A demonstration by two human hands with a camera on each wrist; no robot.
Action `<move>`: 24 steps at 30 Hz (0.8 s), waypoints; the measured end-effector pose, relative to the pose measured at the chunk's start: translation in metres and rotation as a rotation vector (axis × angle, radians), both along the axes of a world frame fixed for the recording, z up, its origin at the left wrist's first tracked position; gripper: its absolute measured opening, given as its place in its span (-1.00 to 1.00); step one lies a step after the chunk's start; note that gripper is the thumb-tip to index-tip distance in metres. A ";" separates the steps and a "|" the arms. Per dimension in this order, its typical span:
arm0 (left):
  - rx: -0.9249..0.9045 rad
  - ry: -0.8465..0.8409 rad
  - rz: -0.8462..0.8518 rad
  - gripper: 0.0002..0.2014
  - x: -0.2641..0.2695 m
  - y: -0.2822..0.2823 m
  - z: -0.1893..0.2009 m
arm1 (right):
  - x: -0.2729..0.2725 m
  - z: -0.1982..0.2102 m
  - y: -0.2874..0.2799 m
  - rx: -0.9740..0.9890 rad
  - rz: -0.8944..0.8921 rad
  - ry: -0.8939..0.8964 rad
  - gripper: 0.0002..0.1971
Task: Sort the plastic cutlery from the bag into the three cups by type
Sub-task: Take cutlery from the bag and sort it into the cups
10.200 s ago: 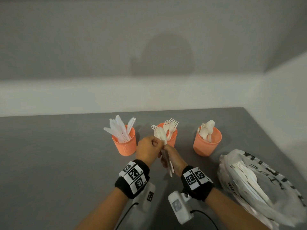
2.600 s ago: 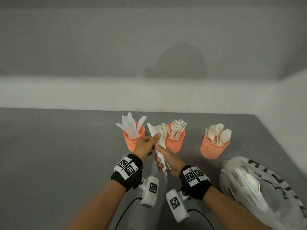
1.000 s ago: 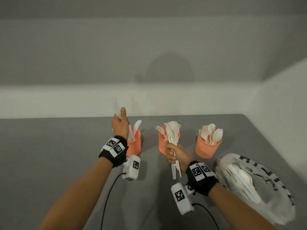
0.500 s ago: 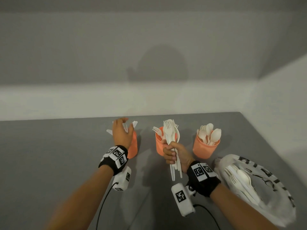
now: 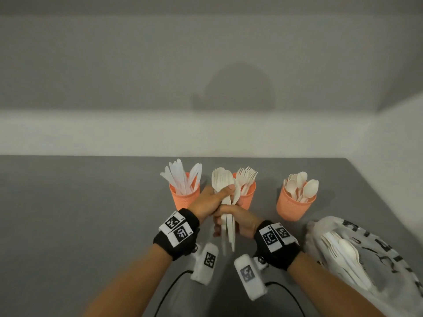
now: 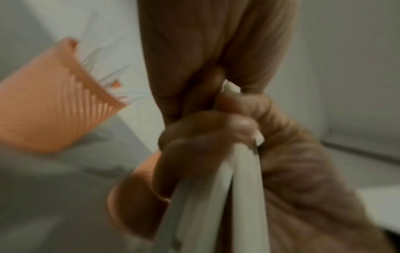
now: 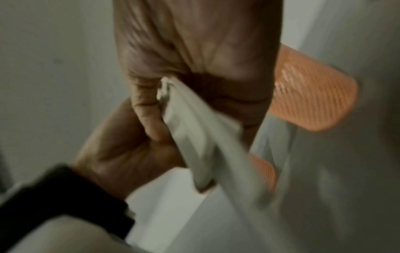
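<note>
both hands (image 5: 225, 208) clamped on cutlery bundle (image 5: 225, 197), head view alone shows spoon cup (image 5: 295, 202), bag (image 5: 366, 255)

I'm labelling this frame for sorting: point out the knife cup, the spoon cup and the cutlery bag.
knife cup (image 5: 183, 200): head view, on its orange front wall.
spoon cup (image 5: 291, 209): head view, on its orange front wall.
cutlery bag (image 5: 370, 239): head view, on its printed upper plastic.

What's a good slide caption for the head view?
Both hands grip a cutlery bundle before three orange cups.
</note>
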State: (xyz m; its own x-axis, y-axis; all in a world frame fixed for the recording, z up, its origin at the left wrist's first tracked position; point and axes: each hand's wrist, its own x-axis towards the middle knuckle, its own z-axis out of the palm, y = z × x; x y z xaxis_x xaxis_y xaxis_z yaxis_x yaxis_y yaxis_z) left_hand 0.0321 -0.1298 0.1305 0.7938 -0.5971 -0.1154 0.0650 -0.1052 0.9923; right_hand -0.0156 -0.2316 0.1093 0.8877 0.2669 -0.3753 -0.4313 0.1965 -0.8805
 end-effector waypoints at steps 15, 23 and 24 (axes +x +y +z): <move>0.146 -0.051 0.262 -0.80 0.009 0.000 -0.006 | -0.002 -0.017 -0.012 0.024 -0.377 -0.055 -0.83; 0.245 -0.054 0.311 -0.79 0.017 0.005 -0.011 | -0.001 -0.018 -0.003 -0.054 -0.284 -0.096 -0.90; 0.257 -0.054 0.305 -0.77 0.017 0.007 -0.010 | -0.001 -0.017 -0.003 -0.056 -0.275 -0.089 -0.89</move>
